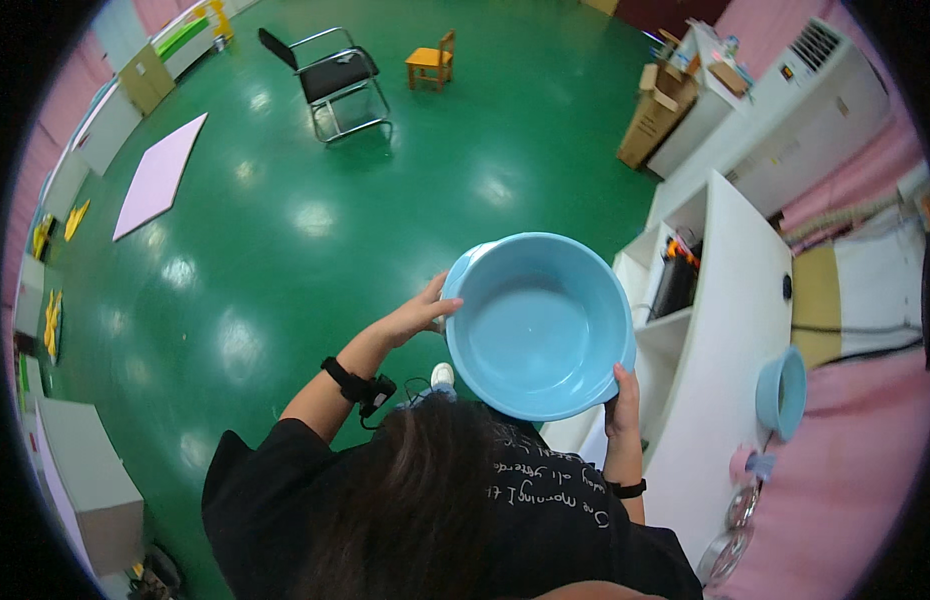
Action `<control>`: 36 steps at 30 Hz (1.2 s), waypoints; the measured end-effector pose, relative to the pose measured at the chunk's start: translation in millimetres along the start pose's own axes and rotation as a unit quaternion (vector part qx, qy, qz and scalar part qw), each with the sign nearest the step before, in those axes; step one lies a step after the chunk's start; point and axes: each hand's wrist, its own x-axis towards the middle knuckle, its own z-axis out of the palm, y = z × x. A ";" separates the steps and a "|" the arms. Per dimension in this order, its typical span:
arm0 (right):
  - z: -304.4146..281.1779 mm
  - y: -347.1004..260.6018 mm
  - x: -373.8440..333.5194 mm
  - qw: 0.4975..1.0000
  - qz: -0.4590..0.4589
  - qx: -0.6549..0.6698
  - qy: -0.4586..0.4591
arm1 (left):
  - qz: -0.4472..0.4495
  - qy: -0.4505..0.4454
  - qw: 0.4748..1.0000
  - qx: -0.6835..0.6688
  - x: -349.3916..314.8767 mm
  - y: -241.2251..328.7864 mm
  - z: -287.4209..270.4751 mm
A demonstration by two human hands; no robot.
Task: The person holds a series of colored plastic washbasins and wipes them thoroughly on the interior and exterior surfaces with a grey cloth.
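A large light-blue plastic basin (535, 330) is held up in front of me, its open top facing up; nothing shows inside it. My left hand (425, 308) grips its left rim, thumb over the edge and fingers hidden beneath. On the lower right rim, my right hand (622, 402) holds on with the thumb over the lip and the other fingers mostly behind the wall.
To my right stands a white shelf unit (730, 290); a smaller blue basin (782, 392) is on its far side. Farther off are a black chair (337, 75), a small wooden chair (432, 62), a cardboard box (650, 125) and a pink mat (160, 178) on the green floor.
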 end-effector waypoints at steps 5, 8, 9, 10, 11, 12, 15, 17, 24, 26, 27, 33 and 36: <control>88.6 -18.2 92.8 0.998 0.002 -0.035 -0.059 | 0.009 0.080 0.993 -0.084 19.8 1.1 -84.2; 128.9 -23.7 144.5 0.995 0.005 -0.042 -0.089 | 0.024 0.115 0.989 -0.088 41.3 3.7 -128.5; 142.4 -27.0 160.1 0.994 0.008 -0.045 -0.101 | 0.017 0.118 0.989 -0.090 47.8 6.2 -141.0; 155.7 -31.3 174.0 0.994 0.030 -0.048 -0.099 | 0.023 0.130 0.985 -0.109 54.5 10.1 -152.6; 167.0 -35.0 190.4 0.993 0.035 -0.049 -0.100 | 0.031 0.142 0.981 -0.129 64.1 14.5 -163.2; 177.6 -38.3 207.2 0.992 0.044 -0.053 -0.108 | 0.028 0.145 0.980 -0.131 74.5 18.8 -173.5; 199.9 -41.2 268.4 0.990 0.058 -0.061 -0.116 | 0.024 0.154 0.977 -0.143 117.4 31.1 -205.8; 213.6 -43.5 317.1 0.989 0.062 -0.065 -0.119 | 0.005 0.157 0.977 -0.142 152.0 38.8 -227.8; 278.9 -74.5 502.9 0.987 0.073 -0.035 -0.141 | -0.012 0.209 0.969 -0.133 282.8 100.9 -310.9; 303.1 -91.4 560.1 0.982 0.076 -0.035 -0.170 | 0.005 0.214 0.971 -0.106 312.1 125.2 -336.1; 317.7 -101.8 585.4 0.978 0.075 -0.035 -0.192 | 0.001 0.219 0.969 -0.110 325.4 132.1 -347.3; 421.5 -131.7 709.7 0.964 0.070 -0.078 -0.243 | 0.026 0.313 0.937 -0.152 398.2 154.6 -433.4; 482.8 -134.2 769.7 0.955 0.093 -0.085 -0.270 | 0.042 0.335 0.928 -0.157 435.1 168.6 -491.5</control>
